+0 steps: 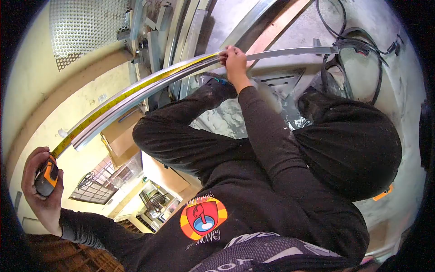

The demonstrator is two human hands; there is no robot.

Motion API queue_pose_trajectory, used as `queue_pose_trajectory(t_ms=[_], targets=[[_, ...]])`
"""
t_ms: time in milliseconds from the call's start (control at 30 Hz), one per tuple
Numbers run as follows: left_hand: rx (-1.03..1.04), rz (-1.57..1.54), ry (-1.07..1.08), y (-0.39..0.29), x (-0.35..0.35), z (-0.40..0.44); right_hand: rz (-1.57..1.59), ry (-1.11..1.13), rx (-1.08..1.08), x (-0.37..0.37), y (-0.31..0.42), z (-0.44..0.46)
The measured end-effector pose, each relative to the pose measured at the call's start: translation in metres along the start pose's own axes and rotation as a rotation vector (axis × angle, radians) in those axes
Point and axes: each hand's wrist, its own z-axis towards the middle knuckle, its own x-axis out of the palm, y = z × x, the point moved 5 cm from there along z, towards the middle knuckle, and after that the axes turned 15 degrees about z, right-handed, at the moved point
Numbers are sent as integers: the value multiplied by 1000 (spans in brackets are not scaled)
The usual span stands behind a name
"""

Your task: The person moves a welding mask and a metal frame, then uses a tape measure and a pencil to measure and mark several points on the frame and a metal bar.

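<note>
My left hand [38, 181] is wrapped round the orange and black case of a tape measure [47, 177] at the left. Its yellow blade [131, 92] is drawn out along a long silver metal bar [149, 90], which looks bowed in this wide view. The bar's near end lies close to the tape case, a short way from it. My right hand [232, 59], up at the centre, has its fingers closed on the blade's far part and the bar. Beyond that hand a silver strip [290, 52] runs on to the right; whether it is the same bar, I cannot tell.
Several metal profiles [181, 41] lie at the top, beside a wooden plank [281, 27]. Black cables [358, 44] coil at the upper right. My bent legs [181, 140] are below the bar. A perforated metal sheet [88, 29] is at the upper left.
</note>
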Motion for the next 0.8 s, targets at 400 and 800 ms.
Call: queue_pose_trajectory(t_ms=[400, 800], targets=[[-73, -93, -18, -3, 7, -14, -146, 305, 109, 32, 5, 44], [-87, -65, 28, 1, 6, -14, -623, 299, -42, -7, -39, 56]])
